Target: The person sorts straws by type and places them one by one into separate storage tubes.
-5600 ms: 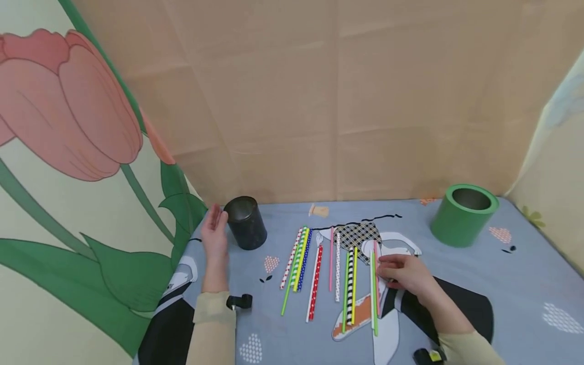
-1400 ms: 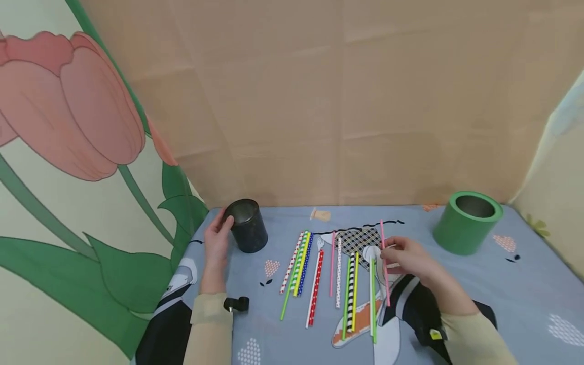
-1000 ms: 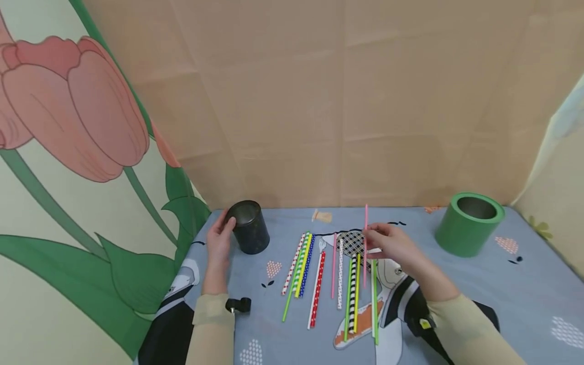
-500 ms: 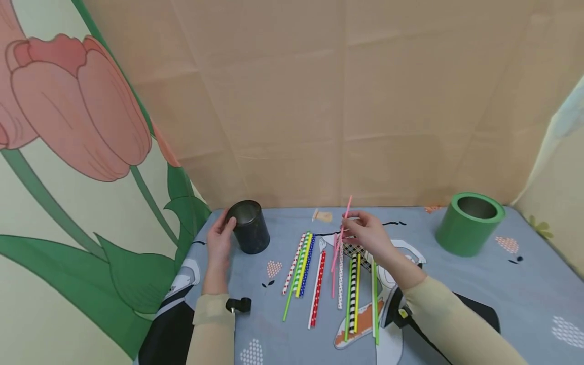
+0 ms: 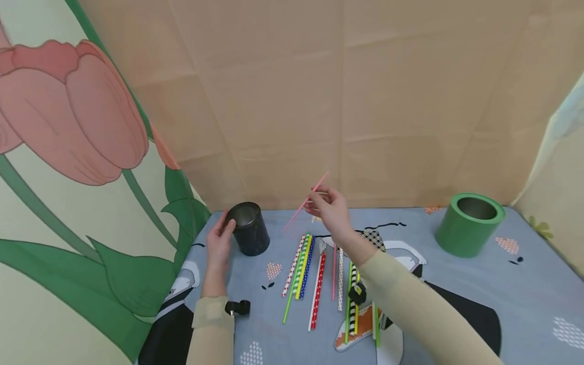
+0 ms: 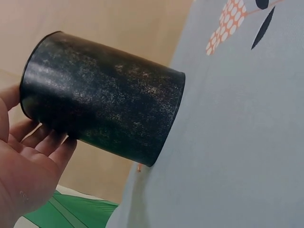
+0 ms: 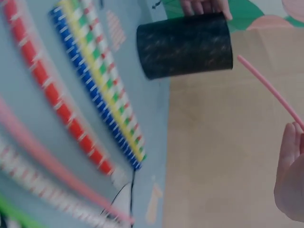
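My left hand (image 5: 219,248) holds the black cup (image 5: 252,234) at its left side, thumb by the rim. In the left wrist view, several fingers (image 6: 64,149) bear on the wall of the cup (image 6: 104,97), which stands upright on the cloth. Raised over the back of the table, my right hand (image 5: 332,213) pinches a pink straw (image 5: 300,207) near its upper part. The straw slants down left toward the cup, its low end short of the mouth. The right wrist view shows the straw's tip (image 7: 247,64) apart from the cup (image 7: 185,47).
Patterned straws lie in rows on the blue cloth: a striped and dotted group (image 5: 298,266), a red dotted straw (image 5: 318,291), another pink straw (image 5: 334,271) and a black-striped one (image 5: 353,314) partly under the right arm. A green cup (image 5: 470,225) stands at the back right.
My right hand has picked the pink straw up from the right side of the rows, lifted it and carried it left, tilting it. My left hand has come onto the black cup.
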{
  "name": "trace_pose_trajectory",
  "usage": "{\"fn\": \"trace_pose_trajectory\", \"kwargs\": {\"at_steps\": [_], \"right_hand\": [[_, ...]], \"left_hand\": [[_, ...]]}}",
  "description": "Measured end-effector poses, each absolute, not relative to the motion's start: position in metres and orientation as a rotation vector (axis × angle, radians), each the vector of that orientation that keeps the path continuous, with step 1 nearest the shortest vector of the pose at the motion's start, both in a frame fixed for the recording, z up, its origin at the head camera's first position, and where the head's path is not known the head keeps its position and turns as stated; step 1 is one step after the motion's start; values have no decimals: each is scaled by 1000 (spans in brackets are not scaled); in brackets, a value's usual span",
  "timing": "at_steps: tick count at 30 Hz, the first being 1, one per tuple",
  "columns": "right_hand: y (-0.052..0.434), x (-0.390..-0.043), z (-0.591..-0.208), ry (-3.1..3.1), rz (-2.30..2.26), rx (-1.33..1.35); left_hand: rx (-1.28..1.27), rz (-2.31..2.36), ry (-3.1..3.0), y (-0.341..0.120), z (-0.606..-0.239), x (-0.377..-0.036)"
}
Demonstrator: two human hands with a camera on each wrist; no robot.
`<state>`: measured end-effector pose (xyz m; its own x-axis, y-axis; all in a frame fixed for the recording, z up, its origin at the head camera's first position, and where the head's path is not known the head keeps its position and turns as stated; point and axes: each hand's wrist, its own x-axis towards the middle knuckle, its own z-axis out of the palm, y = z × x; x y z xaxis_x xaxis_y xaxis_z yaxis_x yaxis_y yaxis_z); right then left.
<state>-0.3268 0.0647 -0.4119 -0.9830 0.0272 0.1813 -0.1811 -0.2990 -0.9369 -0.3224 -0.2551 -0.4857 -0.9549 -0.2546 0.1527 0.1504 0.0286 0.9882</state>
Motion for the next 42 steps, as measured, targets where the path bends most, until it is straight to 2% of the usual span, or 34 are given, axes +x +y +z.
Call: {"fn": "trace_pose_trajectory", "kwargs": {"at_steps": [8,17,23,27,42], "right_hand": [[16,-340,-383,-1684,2375,194],[-20,-342,-380,-1855,2317,256],[-28,-341,-380,-1993,2259,310],[-31,-341,-383,-2087,2209,323],[-27,-338,-386,-2234,2137,308]], "left_hand": [[102,-1983,-2023,-255,-488,-323],[102,-1974,-2037,-256,-487,-320],[120,-1968,-2077,-253,-477,-317],[115,-1933,-2078,-255,-488,-323],[136,-1926,-2066,-255,-491,-327]]}}
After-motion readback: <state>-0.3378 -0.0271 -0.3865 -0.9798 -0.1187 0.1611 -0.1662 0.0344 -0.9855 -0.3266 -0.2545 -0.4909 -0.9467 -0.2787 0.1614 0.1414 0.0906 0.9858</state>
